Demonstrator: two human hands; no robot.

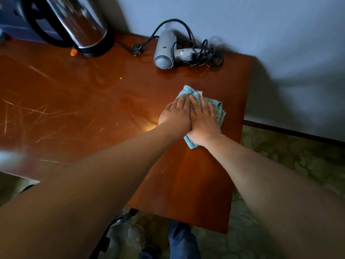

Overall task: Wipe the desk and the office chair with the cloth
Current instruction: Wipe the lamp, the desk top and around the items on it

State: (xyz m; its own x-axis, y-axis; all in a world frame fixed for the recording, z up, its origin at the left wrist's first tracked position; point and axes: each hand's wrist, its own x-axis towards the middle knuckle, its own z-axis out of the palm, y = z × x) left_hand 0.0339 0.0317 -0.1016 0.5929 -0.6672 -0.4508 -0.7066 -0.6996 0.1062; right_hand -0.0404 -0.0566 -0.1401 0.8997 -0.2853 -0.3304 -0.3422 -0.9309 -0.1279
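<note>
Desk: the glossy reddish-brown desk [89, 101] is filling most of the view, its top showing pale scratches on the left part and a bright glare spot just left of the hands.
Cloth: the light blue cloth [218, 107] is lying crumpled on the right part of the desk, near its right edge, with a small white tag sticking out at its far side.
Left hand: the left hand [175, 114] is lying flat, palm down, fingers stretched out and together, pressing on the left part of the cloth (not curled around it).
Right hand: the right hand [204, 121] is also lying open and flat on the cloth, fingers extended, its inner edge touching the left hand.
Arms: both bare forearms are reaching forward from the bottom of the view and meeting at the cloth.
Hair dryer: a grey hair dryer [165, 50] is resting on its side at the back of the desk near the wall, its black cord [207, 53] looping beside it, well apart from the cloth.
Kettle: a shiny metal kettle [78, 25] on a black base is standing at the back left, blurred.
Floor: patterned greenish carpet [291, 156] is showing to the right of the desk.
Office chair: dark parts below the desk's near edge are too dim to tell.
</note>
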